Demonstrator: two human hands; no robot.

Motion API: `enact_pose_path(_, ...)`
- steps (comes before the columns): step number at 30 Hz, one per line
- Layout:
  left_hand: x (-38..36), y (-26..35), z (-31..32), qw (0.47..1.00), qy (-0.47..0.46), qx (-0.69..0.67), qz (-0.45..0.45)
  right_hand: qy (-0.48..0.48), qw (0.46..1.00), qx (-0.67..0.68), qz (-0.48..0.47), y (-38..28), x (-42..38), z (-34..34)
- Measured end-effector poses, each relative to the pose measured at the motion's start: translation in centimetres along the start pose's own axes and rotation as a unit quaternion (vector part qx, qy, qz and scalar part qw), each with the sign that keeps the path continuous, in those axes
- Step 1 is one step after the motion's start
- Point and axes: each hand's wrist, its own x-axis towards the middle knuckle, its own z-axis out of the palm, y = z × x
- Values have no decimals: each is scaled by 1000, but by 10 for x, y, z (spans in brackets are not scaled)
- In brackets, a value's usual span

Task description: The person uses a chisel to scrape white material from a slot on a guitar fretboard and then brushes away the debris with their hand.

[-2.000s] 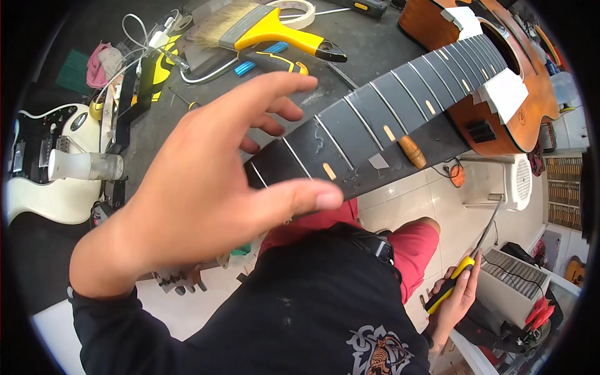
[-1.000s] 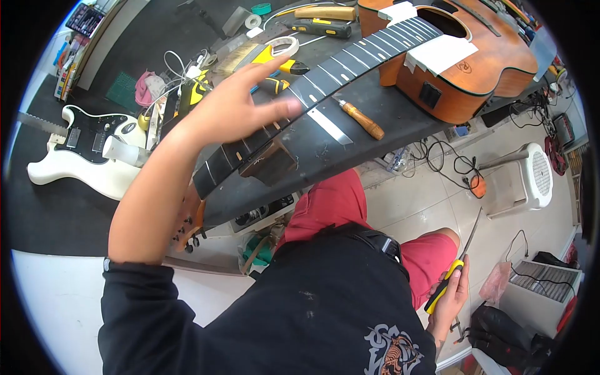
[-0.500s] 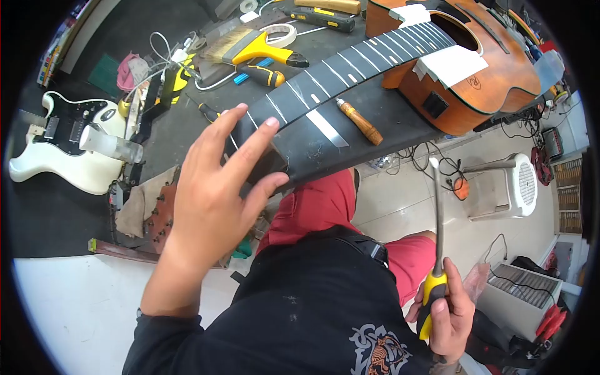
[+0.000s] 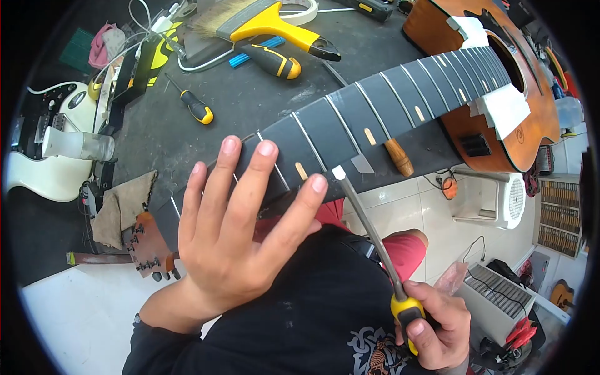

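An acoustic guitar with an orange-brown body [image 4: 542, 134] lies across the workbench, its dark fretboard [image 4: 397, 94] facing up. Over the frets toward the headstock [image 4: 149, 245], my left hand [image 4: 232, 247] is spread, fingertips on the board. My right hand [image 4: 440, 325] grips the yellow-and-black handle of a flathead screwdriver [image 4: 374, 237]. Its blade points up and left, with the flat tip right at the fretboard's near edge, close to my left index fingertip. White paper [image 4: 505, 112] is taped beside the soundhole. A wooden-handled tool [image 4: 399, 157] lies partly hidden under the neck.
Behind the neck lie a wide paintbrush [image 4: 275, 26], a large yellow-and-black handle [image 4: 270, 60] and a small screwdriver [image 4: 197, 107]. A white electric guitar body [image 4: 50, 178] rests at the left. On the floor stands a white stool [image 4: 500, 203].
My right hand has brought the screwdriver's tip up and left to the fretboard edge. My left hand has shifted lower and right along the board. The view has moved closer over the neck.
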Motion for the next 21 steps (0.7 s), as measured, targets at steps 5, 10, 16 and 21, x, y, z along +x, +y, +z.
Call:
enact_pose_path(5, -3, -4, 8, 999, 30, 18, 17, 12, 999, 22, -22, 0, 4, 2)
enact_pose_path(10, -4, -3, 9, 999, 21, 29, 13, 23, 999, 23, -16, 0, 5, 4)
enact_pose_path(16, -4, -4, 8, 999, 11, 41, 20, 22, 1000, 11, -15, -1, 5, 4)
enact_pose_path(21, -4, -3, 7, 999, 8, 41, 17, 24, 999, 8, -21, -1, 5, 3)
